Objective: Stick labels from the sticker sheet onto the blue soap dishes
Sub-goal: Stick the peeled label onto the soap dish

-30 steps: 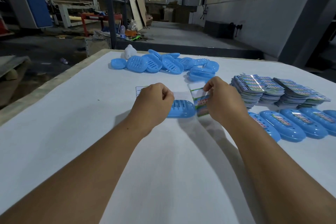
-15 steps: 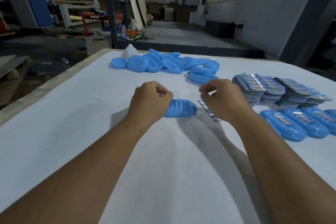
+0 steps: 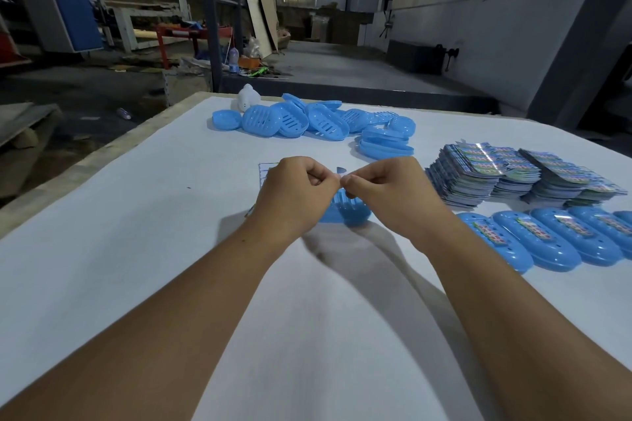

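Your left hand [image 3: 294, 193] and right hand [image 3: 383, 191] are curled and brought together at the centre of the frame, fingertips nearly touching just above a blue soap dish [image 3: 349, 212]. They look pinched on something small between them, probably a label, though the fingers hide it, so you cannot tell for sure what they grip. The dish sits on the white table [image 3: 136, 215] directly below your hands, likely so the label has only a short way to drop. A pale sheet [image 3: 265, 171], perhaps the sticker sheet, peeks out from behind your left hand. At the right of the frame a row of labelled dishes [image 3: 533, 239] lies side by side, clear of the working spot, with stacks of printed sheets [image 3: 478, 174] just beyond them, within reach. The unlabelled dishes [image 3: 307, 120] wait in a loose pile in the upper middle, well apart from the finished row, which keeps the two from mixing.
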Motion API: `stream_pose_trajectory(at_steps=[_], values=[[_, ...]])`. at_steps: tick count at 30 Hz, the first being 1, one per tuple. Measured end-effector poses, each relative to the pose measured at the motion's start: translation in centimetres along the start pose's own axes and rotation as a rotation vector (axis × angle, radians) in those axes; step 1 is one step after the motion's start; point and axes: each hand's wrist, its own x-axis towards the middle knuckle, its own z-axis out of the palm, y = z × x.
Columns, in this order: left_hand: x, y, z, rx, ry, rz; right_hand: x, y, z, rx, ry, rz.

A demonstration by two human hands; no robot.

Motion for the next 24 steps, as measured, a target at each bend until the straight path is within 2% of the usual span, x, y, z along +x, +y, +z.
stream_pose_trajectory(at_steps=[7, 16, 24], values=[[-0.2, 0.3, 0.0, 0.002, -0.003, 0.010, -0.1, -0.3, -0.2, 0.035, 0.002, 0.027], [-0.2, 1.0, -0.5, -0.213, -0.115, -0.125, -0.1, -0.4, -0.7, 0.155, -0.052, 0.079], [-0.5, 1.8, -0.2, -0.284, -0.158, -0.147, -0.3, -0.4, -0.6, 0.116, 0.051, 0.044]])
